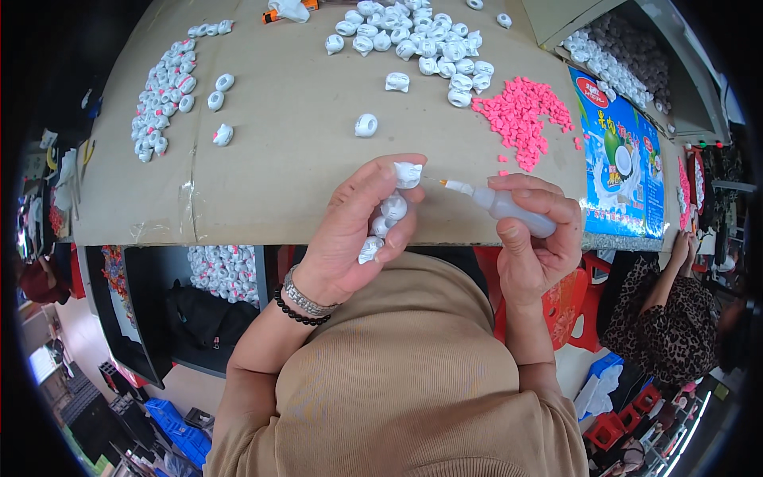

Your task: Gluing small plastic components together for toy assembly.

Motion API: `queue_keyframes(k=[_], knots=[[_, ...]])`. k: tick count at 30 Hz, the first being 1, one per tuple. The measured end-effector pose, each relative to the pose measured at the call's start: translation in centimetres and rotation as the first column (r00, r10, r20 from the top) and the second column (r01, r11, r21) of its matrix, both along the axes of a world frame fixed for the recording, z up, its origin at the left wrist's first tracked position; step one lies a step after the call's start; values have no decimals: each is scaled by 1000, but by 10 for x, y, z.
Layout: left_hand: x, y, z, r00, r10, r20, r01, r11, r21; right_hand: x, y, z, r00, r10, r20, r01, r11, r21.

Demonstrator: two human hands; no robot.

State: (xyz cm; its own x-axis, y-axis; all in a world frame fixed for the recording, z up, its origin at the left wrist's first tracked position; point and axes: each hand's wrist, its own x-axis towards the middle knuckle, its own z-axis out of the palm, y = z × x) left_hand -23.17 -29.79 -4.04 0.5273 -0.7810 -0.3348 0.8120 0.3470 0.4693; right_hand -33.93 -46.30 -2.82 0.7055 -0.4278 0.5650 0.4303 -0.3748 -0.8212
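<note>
Glue nozzle meets white piece at table's near edge

Left hand [350, 230] is clenched around a stack of small white moulded pieces [389, 211], several held in the palm, the top one pinched between thumb and forefinger. Right hand [534, 238] grasps a translucent squeeze bottle [509, 207], its thin orange-tipped nozzle aimed at the top piece and just short of touching it. Both hands hover over the near edge of the cardboard-covered table [286, 191].

On the table: pink small parts [524, 107] heaped toward the right edge, a big heap of white pieces [421, 40] at the far edge, a row of white pieces [163, 91] along the left edge, a loose white ring piece [366, 125] mid-table. Another person's patterned sleeve [668, 310] shows beyond the right edge.

Judgement: steady the top piece with the thumb, keep the nozzle tip close and level, squeeze lightly so only a small dot lands; too much pressure would likely flood the piece or wet the fingers.
</note>
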Motion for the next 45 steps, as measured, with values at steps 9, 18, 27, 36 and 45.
queue_keyframes(k=[9,18,27,36,45], knots=[[-1,-1,-6,998,-36,51,37,999,-14,1,1,-4,1000,21,6,-21,1000,-16],[-1,-1,-6,997,-64,32,64,998,0,2,3,-5,1000,4,2,-4,999,-35],[-3,-2,-7,997,-39,67,38,999,19,0,3,-4,999,-37,25,39,993,-107],[-5,-1,-6,990,12,138,-16,999,29,1,1,-4,999,-40,16,42,989,-139],[-5,-1,-6,990,35,136,-40,999,33,0,5,-4,998,-56,10,57,984,-168]])
